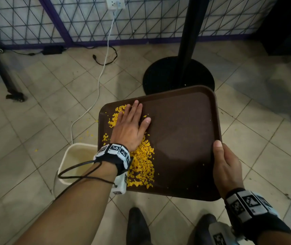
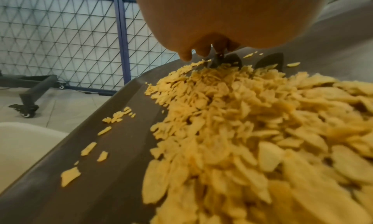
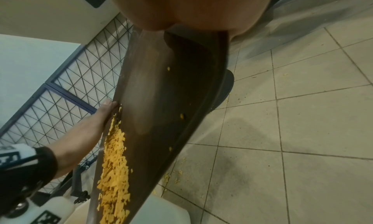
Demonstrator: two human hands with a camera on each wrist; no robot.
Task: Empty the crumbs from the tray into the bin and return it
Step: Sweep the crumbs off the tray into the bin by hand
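A brown plastic tray [image 1: 181, 138] is held tilted, its left edge down over a cream bin [image 1: 74, 161]. Yellow crumbs [image 1: 142, 167] lie heaped along the tray's left side, seen close up as crumbs [image 2: 242, 131] and crumbs [image 3: 115, 176]. My left hand [image 1: 130, 126] lies flat on the tray with straight fingers, among the crumbs. My right hand [image 1: 226, 165] grips the tray's right edge, thumb on top. In the right wrist view the tray [image 3: 171, 91] slopes down towards the bin [image 3: 161, 211], and my left hand [image 3: 101, 115] rests against it.
A black pole on a round base [image 1: 178, 75] stands just beyond the tray. A white cable [image 1: 102, 68] runs across the tiled floor to a wall socket. A wire fence [image 1: 141, 20] closes the back. Some crumbs [image 3: 171, 176] lie scattered on the floor beside the bin. My shoes [image 1: 137, 227] are below.
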